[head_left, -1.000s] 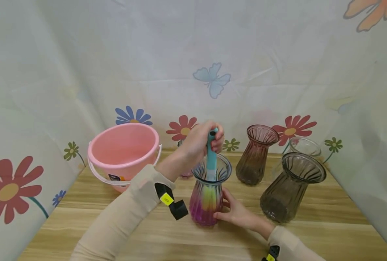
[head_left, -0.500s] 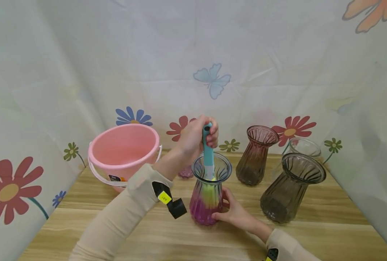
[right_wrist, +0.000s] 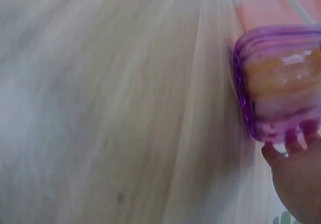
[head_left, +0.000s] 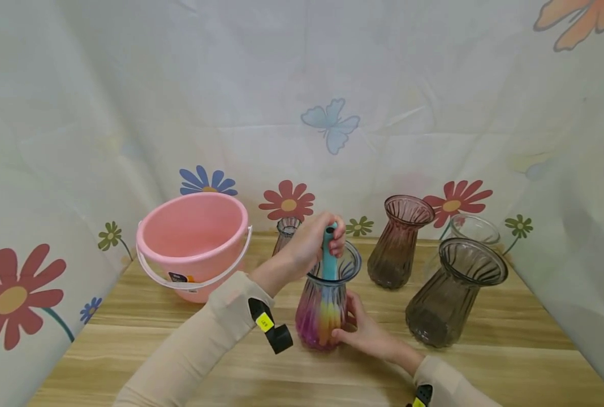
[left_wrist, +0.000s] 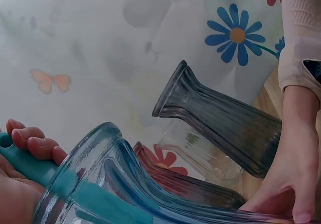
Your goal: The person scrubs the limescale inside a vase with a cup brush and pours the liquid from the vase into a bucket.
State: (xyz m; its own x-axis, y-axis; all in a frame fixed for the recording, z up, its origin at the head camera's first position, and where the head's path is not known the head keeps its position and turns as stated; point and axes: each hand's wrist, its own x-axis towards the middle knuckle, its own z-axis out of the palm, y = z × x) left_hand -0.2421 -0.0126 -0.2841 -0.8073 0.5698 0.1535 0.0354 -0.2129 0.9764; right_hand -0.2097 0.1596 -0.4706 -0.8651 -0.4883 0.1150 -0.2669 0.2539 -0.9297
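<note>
Vase (head_left: 309,311) upright on the table (head_left: 261,384), with brush (head_left: 329,265) reaching well inside.
Gripping the brush's teal handle with curled fingers of the left hand (head_left: 312,243); holding the vase's lower right side between thumb and fingers of the right hand (head_left: 370,336). Shown whole only from the head: pink bucket (head_left: 220,263), left of the vase. Glimpsed from the right wrist, blurred: violet base with the brush's orange end behind glass. Plainest from the left wrist: clear vase (left_wrist: 193,153) between grey vase (left_wrist: 225,126) and red vase (left_wrist: 195,189).
</note>
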